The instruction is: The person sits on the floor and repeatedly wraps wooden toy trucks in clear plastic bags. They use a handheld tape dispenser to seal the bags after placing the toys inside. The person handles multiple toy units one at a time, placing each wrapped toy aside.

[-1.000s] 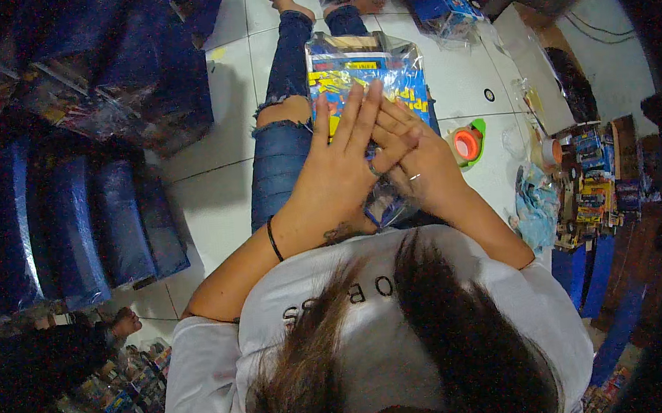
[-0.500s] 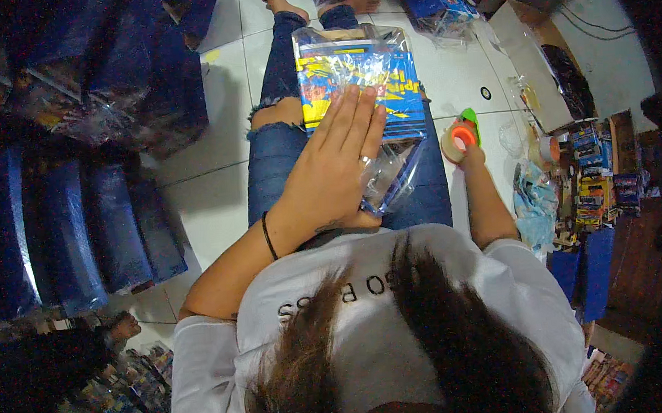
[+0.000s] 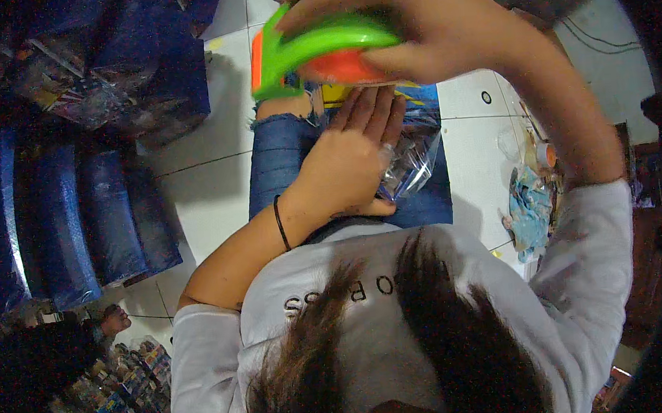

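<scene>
White-tile flr is showing; R hand is gripping green tape dispenser, L hand is lying flat on plastic-wrapped pkg.

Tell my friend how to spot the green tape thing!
Find the blue jeans in the middle of the picture. Follow them up to the right hand, which grips a tape dispenser. Its bright green frame and orange parts set it apart from the yellow-and-blue package.
</scene>
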Tool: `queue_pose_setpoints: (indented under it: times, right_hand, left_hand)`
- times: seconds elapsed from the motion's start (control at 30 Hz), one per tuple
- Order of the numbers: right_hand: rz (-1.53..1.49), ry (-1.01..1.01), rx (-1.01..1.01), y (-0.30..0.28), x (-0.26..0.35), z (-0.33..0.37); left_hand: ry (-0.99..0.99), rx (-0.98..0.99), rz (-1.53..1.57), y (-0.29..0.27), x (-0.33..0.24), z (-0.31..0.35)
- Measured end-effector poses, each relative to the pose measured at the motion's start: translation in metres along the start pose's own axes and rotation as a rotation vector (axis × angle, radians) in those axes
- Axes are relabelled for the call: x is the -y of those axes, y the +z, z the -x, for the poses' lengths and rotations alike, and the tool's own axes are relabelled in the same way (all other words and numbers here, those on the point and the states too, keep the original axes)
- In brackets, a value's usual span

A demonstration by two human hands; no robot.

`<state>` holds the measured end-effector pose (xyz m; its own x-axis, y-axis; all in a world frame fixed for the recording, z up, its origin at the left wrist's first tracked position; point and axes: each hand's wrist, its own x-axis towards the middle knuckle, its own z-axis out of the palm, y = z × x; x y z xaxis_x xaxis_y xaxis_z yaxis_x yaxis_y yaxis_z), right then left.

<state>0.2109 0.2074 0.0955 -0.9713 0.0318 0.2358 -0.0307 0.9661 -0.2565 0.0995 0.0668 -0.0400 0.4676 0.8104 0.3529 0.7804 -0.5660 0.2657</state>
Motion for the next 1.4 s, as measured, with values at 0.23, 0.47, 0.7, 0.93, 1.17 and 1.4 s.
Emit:
queue_pose_setpoints:
  times: [0.23,0.47,0.7,0.93,1.17,1.4]
  right_hand:
    - [0.152,0.110,1.021,-0.058,0.047,-0.114]
    - [0.189,-0.079,0.425,-0.043,0.011,-0.003]
    - [0.420,0.220,0.134,-0.032,0.015,0.155]
    - [0.331,0.346,0.004,0.007,0.012,0.212]
    - [0.263,0.520,0.699,0.102,-0.068,0.233]
    - [-0.337,1.061,-0.280,0.238,-0.095,0.335]
  left_hand:
    - [0.038,-0.108,-0.013,0.001,0.003,0.000]
    - [0.030,-0.079,0.033,0.000,0.004,0.006]
    - [0.025,-0.076,0.101,-0.002,0.001,0.008]
    - [0.036,-0.075,0.087,0.000,0.007,0.015]
    - [-0.073,0.252,0.131,-0.046,0.001,0.008]
    - [0.737,0.367,-0.049,-0.025,0.065,-0.139]
